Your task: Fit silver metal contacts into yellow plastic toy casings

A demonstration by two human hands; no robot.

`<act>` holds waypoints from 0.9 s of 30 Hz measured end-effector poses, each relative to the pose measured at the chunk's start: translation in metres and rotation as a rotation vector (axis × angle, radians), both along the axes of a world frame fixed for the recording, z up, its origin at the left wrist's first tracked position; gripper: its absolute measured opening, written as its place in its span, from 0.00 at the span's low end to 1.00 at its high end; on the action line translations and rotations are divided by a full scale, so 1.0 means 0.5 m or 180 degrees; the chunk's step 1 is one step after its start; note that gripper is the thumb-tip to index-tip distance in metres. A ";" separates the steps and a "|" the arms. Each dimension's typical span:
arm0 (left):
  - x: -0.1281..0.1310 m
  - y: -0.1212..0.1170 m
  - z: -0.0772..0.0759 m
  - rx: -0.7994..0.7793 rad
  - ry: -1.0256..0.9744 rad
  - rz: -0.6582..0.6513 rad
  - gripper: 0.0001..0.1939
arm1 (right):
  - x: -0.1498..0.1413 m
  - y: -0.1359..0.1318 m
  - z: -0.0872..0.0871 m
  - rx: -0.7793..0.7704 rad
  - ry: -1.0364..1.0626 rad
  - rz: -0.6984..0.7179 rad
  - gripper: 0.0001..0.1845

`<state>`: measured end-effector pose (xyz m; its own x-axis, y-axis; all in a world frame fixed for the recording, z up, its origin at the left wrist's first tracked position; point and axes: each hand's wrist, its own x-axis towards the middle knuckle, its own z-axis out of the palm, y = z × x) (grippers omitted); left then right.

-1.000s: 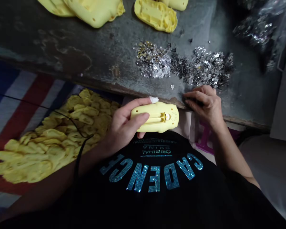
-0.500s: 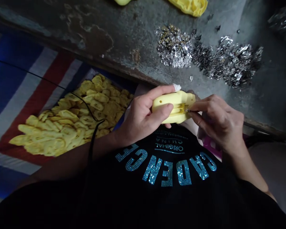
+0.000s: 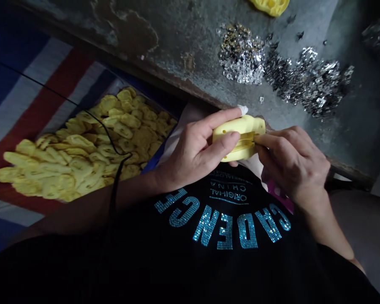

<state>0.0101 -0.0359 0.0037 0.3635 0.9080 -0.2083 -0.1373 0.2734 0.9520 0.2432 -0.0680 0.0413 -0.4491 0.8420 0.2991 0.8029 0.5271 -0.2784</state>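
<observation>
A pale yellow plastic shell (image 3: 240, 126) with a slot along its side and small round holes is gripped in my left hand (image 3: 199, 145). The thumb lies over the slot, and white tape wraps the tip of one finger on top. My right hand (image 3: 293, 162) is closed at the shell's right end, thumb and forefinger pinched against the slot. Whatever sits between those fingertips is hidden. Just beyond the hands, a heap of small silver metal clips (image 3: 243, 55) lies on the metal worktable (image 3: 183, 38).
More dark and silver metal pieces (image 3: 310, 80) are piled to the right, with one loose clip (image 3: 261, 100) near the edge. A yellow molded part (image 3: 272, 5) is at the top. Many yellow parts (image 3: 82, 156) fill a bag at lower left, crossed by a black cord (image 3: 104, 131).
Both hands and the shell have shifted slightly right in view. The small metal piece seen at my right fingertips earlier no longer shows; the fingers now press against the slot.
</observation>
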 end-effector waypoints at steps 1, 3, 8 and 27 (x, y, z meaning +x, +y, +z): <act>-0.001 0.000 -0.001 0.0065 0.0043 -0.0078 0.27 | -0.001 -0.001 0.000 -0.0004 -0.0047 -0.0011 0.12; -0.001 0.002 -0.002 0.0188 0.0130 -0.0201 0.29 | -0.003 -0.002 0.002 -0.0011 -0.0133 -0.0024 0.12; 0.001 0.003 -0.003 0.0180 0.0070 -0.0110 0.29 | -0.009 -0.005 0.002 -0.0051 -0.0220 -0.0040 0.13; -0.002 0.010 -0.019 0.0414 0.0090 -0.0114 0.31 | -0.003 -0.031 -0.035 0.0348 0.0251 -0.0424 0.25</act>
